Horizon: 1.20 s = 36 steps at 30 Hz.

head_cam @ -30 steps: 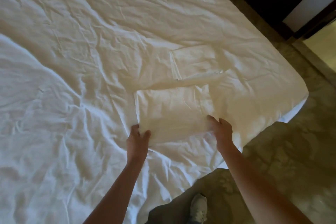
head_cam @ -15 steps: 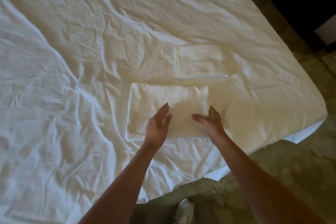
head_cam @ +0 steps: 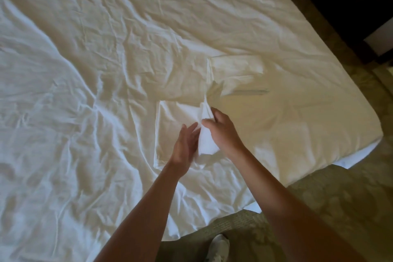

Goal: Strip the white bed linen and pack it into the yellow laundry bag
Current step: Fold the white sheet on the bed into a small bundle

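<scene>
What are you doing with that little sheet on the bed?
A person is folding a small white cloth on a big bed covered by a wrinkled white sheet. The right hand pinches one side of the cloth and lifts it over, while the left hand waits flat beside it with straight fingers. Another folded white piece lies just beyond. No yellow laundry bag is in sight.

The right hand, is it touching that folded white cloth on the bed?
Touching. The head view shows the right hand pinching the folded cloth's lifted edge.
</scene>
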{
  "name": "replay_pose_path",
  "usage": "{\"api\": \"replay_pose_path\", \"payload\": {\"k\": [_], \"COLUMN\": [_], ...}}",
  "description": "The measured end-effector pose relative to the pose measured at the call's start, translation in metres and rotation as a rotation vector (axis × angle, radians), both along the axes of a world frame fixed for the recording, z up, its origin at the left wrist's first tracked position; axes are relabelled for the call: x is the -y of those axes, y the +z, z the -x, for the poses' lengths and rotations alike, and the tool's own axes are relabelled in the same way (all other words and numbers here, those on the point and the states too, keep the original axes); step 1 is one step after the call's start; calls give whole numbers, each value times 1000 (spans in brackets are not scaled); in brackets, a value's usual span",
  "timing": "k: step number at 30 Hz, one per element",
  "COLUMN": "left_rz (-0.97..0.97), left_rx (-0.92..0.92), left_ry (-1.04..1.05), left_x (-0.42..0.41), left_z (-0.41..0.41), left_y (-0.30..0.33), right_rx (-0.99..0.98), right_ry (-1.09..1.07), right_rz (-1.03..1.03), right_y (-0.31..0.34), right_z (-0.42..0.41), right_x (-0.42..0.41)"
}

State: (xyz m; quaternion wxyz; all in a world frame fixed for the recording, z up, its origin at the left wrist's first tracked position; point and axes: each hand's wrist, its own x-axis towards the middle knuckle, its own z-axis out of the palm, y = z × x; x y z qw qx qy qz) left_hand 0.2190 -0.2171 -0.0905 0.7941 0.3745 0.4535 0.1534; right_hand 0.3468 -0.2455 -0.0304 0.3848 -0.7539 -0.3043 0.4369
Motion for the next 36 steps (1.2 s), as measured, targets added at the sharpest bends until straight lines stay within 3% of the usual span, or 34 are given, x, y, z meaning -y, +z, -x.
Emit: {"api": "replay_pose_path", "payload": {"k": [4,7,11,14,19,22,24,28,34,36], "left_rz": [158,162,294,266,72,-77,-160,-265,-591,-614], "left_rx": [148,53,107,97,-167,-364,-455,-557,-715,-676], "left_ry": [11,86,170,129,40,-29,-81,-157,-110,-59], "left_x": [-13,-30,-55,-73,-94,-96,-91,-75,-42,-41], "left_z": [11,28,46,55,56,61,67,66,89,98], "left_y": [14,9,5,11,15,8,4,8,-12,-19], "right_rx": [-98,-163,-263,-275,-103,272,469,523,780,720], "right_ry": [3,32,54,81,65,-105,-89,123,39,-6], "right_rz": [-7,8,52,97,33,-58,4,208,121,104], "right_y": [0,-10,-24,-32,-33,-47,-63,-93,-109,-104], "right_z": [33,55,70,76,76,68,63,75,95,94], "right_x": [-13,-18,-20,-20,-12,-4,2,14,18,16]}}
